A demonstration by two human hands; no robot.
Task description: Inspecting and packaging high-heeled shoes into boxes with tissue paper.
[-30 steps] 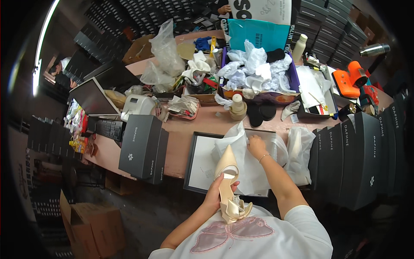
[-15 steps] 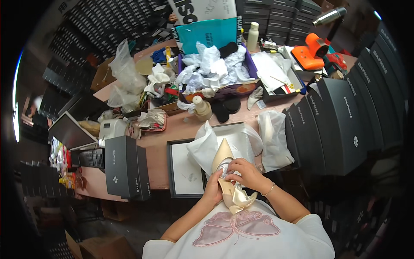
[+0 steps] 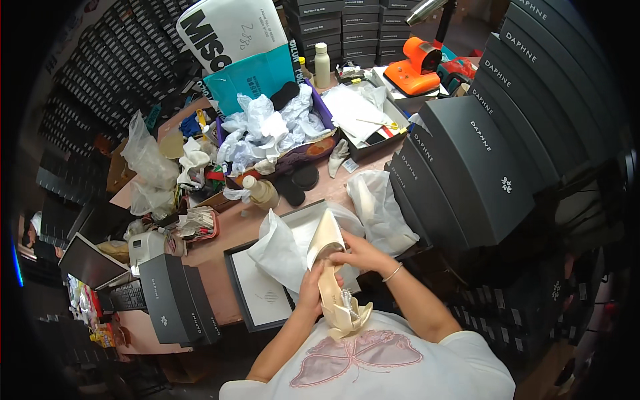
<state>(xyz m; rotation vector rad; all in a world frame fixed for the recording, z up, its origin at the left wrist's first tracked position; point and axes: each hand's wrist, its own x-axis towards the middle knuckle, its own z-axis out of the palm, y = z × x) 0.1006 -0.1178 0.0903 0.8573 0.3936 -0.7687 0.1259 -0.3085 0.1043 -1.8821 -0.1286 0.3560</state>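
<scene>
Shoe [image 3: 329, 285] – cream, pointed, bow at near end; held before the wearer's shirt [image 3: 400, 347], toe outward over an open shoebox [image 3: 263, 293]. Left hand [image 3: 311, 291] – curled round the shoe's middle. Right hand [image 3: 362, 254] – fingers bent at the toe-piece opening; whether pinching anything, cannot tell. White tissue paper [image 3: 277, 248] – in the shoebox.

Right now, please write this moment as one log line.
left hand: holding shoe | right hand: at shoe opening | shoe: toe pointing away | open box: white paper inside
</scene>
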